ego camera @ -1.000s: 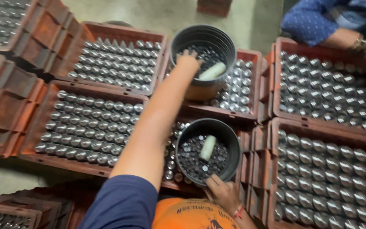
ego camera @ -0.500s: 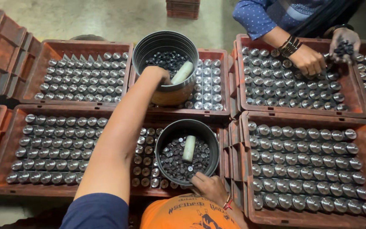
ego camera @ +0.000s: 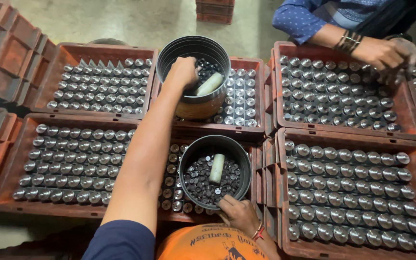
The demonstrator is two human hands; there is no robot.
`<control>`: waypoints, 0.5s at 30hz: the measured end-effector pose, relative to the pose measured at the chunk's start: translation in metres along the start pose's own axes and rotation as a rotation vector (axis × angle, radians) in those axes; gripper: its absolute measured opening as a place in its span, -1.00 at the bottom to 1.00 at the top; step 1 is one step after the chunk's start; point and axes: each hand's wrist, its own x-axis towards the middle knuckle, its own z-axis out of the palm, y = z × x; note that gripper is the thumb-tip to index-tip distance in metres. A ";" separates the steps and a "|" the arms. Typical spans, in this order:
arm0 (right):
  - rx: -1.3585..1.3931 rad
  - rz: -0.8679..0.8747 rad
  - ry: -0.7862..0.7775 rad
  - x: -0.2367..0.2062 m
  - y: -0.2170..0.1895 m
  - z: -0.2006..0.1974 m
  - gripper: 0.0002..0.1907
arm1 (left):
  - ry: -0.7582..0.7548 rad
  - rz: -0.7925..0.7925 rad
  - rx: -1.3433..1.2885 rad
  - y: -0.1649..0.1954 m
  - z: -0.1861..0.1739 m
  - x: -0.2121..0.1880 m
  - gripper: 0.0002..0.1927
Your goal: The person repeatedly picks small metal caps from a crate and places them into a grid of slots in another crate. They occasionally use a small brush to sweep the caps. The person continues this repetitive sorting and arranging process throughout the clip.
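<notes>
Head view: nearest, the right hand (ego camera: 239,215) rests at the near rim of the near dark bowl (ego camera: 188,159), its fingers (ego camera: 227,202) curled narrow over the edge and tipped into the small dark metal pieces (ego camera: 199,180) inside; whether they pinch one I cannot tell. Just beyond those fingertips a pale cylinder (ego camera: 216,168) lies among the pieces, apart from them. The bowl sits on a red-brown crate (ego camera: 6,202) of upright silver cylinders (ego camera: 73,163), which spread to the left of the fingers; another full crate (ego camera: 285,240) lies to their right. Farther out, the left arm stretches over the crates and the left hand (ego camera: 183,72) dips into the far bowl (ego camera: 174,48), fingers bent down inside and hidden, so their grip cannot be told. Just right of that hand a second pale cylinder (ego camera: 209,84) leans among dark pieces. Farthest, at upper right, another person's hands (ego camera: 386,53) work over a far crate (ego camera: 278,86)
</notes>
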 end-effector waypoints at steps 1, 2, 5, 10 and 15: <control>0.030 0.006 -0.003 0.001 -0.003 -0.002 -0.77 | 0.058 0.007 -0.049 0.000 0.000 0.001 -0.80; 0.060 0.015 -0.007 0.002 -0.005 -0.004 -0.78 | 0.113 0.013 -0.098 -0.002 0.001 0.003 -0.80; 0.024 0.059 -0.008 0.006 -0.015 -0.011 -0.77 | 0.328 0.070 -0.251 -0.006 0.005 0.014 -0.78; 0.022 0.108 -0.002 0.009 -0.028 -0.018 -0.78 | 0.311 -0.015 -0.783 -0.007 0.003 0.014 -0.71; -0.017 0.112 0.016 0.013 -0.030 -0.016 -0.72 | 0.116 0.170 -1.052 0.010 -0.009 -0.065 -0.67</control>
